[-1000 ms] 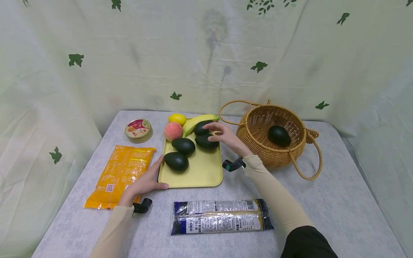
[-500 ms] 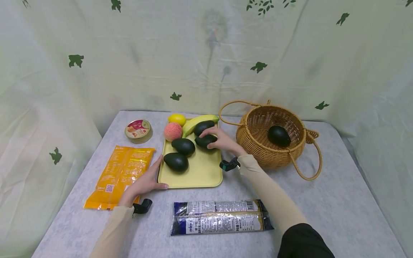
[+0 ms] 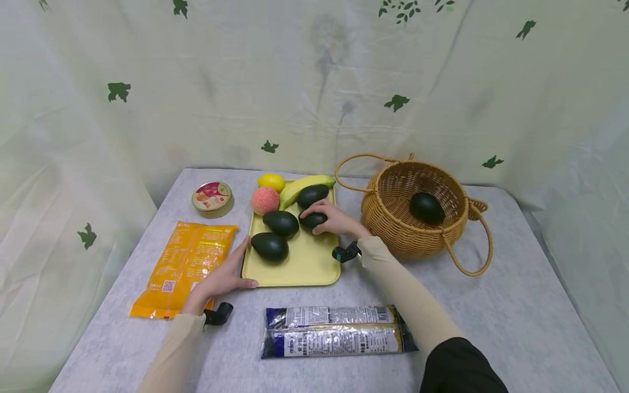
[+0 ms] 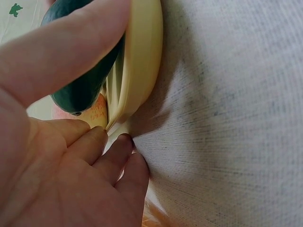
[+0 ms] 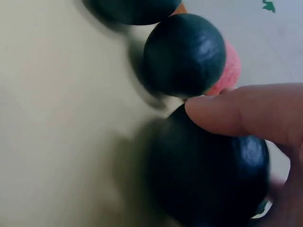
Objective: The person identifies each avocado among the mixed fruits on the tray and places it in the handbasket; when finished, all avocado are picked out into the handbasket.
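Head view: right hand [image 3: 339, 219] grips the dark avocado [image 3: 312, 220], thumb and fingers curled round its sides; it's at the right part of the yellow tray [image 3: 312, 265]. Right wrist view shows the thumb across it too. Left hand [image 3: 222, 277] has fingers fairly straight along the tray's left edge, thumb at the near edge. Three other avocados [image 3: 281, 224] on the tray: one just beyond the gripped one, two to its left. Banana [image 3: 302, 186] along the far side; lemon [image 3: 271, 182] and pink peach [image 3: 265, 200] at far left. Wicker basket [image 3: 395, 234] to the right, single avocado [image 3: 426, 208] inside. Orange bag [image 3: 182, 267] left, tin [image 3: 212, 197] far left, blue-silver packet [image 3: 339, 331] near side.
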Tool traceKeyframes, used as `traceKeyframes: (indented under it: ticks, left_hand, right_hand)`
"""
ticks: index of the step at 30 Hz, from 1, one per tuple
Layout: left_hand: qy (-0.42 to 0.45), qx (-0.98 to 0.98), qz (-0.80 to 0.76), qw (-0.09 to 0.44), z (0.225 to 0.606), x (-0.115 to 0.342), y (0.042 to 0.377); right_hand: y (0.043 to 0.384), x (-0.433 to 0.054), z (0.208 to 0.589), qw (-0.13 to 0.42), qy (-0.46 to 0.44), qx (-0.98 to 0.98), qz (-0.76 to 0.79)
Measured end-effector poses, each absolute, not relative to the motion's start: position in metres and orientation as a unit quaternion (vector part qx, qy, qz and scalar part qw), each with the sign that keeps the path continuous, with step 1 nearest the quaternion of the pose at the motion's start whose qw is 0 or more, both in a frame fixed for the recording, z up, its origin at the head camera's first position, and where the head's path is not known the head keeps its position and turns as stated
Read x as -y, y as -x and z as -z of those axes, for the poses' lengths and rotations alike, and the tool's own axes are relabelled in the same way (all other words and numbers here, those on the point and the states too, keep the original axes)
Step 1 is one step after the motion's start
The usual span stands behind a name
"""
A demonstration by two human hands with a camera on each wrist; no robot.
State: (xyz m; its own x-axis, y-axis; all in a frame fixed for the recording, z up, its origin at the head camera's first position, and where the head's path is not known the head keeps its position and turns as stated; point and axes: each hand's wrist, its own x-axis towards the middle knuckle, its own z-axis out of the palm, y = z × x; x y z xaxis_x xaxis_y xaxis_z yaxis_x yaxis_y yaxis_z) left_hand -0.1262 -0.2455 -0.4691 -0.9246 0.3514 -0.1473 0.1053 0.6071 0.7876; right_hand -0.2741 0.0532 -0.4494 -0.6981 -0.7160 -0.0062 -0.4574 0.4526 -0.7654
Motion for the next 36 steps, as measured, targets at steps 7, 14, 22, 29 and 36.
traceKeyframes:
  ticks: [7, 14, 22, 29, 36]
  left_hand:
    - [-0.127, -0.886, -0.420, 0.147, 0.469, 0.245, 0.126]
    - [-0.128, -0.886, -0.421, 0.144, 0.469, 0.245, 0.125]
    - [-0.126, -0.885, -0.424, 0.145, 0.469, 0.245, 0.125]
    - [-0.125, -0.884, -0.424, 0.149, 0.469, 0.244, 0.126]
    - [-0.128, -0.886, -0.421, 0.148, 0.470, 0.245, 0.126]
  right_hand:
    - [0.266, -0.062, 0.436, 0.181, 0.311, -0.810, 0.462]
    - [0.254, -0.080, 0.400, 0.222, 0.241, -0.767, 0.552]
    - [0.246, -0.116, 0.352, 0.225, 0.230, -0.724, 0.611]
    - [0.245, -0.166, 0.323, 0.191, 0.208, -0.742, 0.608]
    - [0.256, -0.218, 0.323, 0.183, 0.152, -0.758, 0.608]
